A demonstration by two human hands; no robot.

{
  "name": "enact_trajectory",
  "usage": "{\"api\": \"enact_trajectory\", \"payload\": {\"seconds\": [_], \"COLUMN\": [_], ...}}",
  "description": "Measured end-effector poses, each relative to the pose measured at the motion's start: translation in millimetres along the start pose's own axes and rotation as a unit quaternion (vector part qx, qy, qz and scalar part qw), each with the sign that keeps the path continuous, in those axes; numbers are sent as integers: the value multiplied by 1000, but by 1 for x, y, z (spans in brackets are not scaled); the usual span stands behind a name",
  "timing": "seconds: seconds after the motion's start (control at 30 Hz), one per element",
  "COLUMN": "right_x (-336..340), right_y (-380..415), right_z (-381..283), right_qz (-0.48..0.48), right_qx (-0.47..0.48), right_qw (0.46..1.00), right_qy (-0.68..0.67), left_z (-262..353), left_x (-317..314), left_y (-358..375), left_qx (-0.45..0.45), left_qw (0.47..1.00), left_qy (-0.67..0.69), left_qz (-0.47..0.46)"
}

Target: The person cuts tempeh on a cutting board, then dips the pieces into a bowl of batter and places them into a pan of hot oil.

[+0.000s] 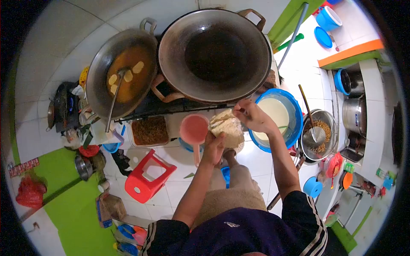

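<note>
Grasping a pale, layered bundle [228, 123] at mid-frame, the left hand [215, 147] sits below a large wok [173, 53], upper centre; the right hand [255, 117] curls just beside the bundle, near a blue basin [295, 113] (pale liquid [278, 110] inside), grip impossible to tell.

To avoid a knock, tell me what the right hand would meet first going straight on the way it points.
Likely the large wok, at its near rim, just beyond the right hand; depth is unclear, so it might pass above.
</note>
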State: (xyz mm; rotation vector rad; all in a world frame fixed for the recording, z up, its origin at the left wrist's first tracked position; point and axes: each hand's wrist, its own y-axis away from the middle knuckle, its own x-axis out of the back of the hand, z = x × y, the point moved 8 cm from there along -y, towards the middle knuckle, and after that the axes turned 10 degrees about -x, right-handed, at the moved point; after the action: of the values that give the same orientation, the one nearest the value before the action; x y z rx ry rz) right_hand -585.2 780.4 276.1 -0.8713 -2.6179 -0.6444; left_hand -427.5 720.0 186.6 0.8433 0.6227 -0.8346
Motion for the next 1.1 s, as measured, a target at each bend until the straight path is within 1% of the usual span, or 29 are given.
{"api": "enact_trajectory", "payload": {"seconds": [0.1,0.2,0.27,0.33,0.37,0.43,0.47,0.53,0.57,0.67,0.77,0.83,0.9,0.97,1.07,1.1], "right_x": [4,29,53,73,78,80,84,96,101,112,111,96,88,87,86,84], "right_y": [-4,-27,-46,-66,-78,-94,-99,-101,-106,-103,-99,-100,-95,-87,-62,-45], "right_z": [-6,-13,-32,-53,-56,-62,-58,-66,-64,-63,-54,-42,-32,-31,-27,-29], "right_qz": [51,164,238,314,345,399,397,393,340,368,383,367,359,362,335,339], "right_qx": [18,-4,3,65,92,144,128,97,44,49,101,82,65,60,14,46], "right_qw": [998,981,970,943,921,859,862,869,892,889,891,872,869,883,911,922], "right_qy": [22,-104,-50,88,156,288,286,284,296,270,223,313,335,294,241,179], "left_z": [5,5,7,3,0,-10,-14,-16,-16,-21,-35,-25,-22,-23,-21,-21], "left_x": [-4,-8,-10,-5,-1,6,9,4,2,2,17,4,1,3,3,3], "left_y": [1,-1,-1,1,3,6,7,12,14,17,19,22,26,24,25,25], "left_qx": [-2,-7,-12,-9,-8,15,24,35,40,49,87,66,60,59,59,59], "left_qw": [1000,1000,1000,1000,1000,999,998,998,998,998,995,997,998,998,998,998], "left_qy": [13,21,14,3,-3,40,62,54,50,43,58,26,9,10,11,15], "left_qz": [-10,-20,-24,-19,-16,-2,5,-4,-7,-20,-6,-16,-21,-23,-16,-18]}}
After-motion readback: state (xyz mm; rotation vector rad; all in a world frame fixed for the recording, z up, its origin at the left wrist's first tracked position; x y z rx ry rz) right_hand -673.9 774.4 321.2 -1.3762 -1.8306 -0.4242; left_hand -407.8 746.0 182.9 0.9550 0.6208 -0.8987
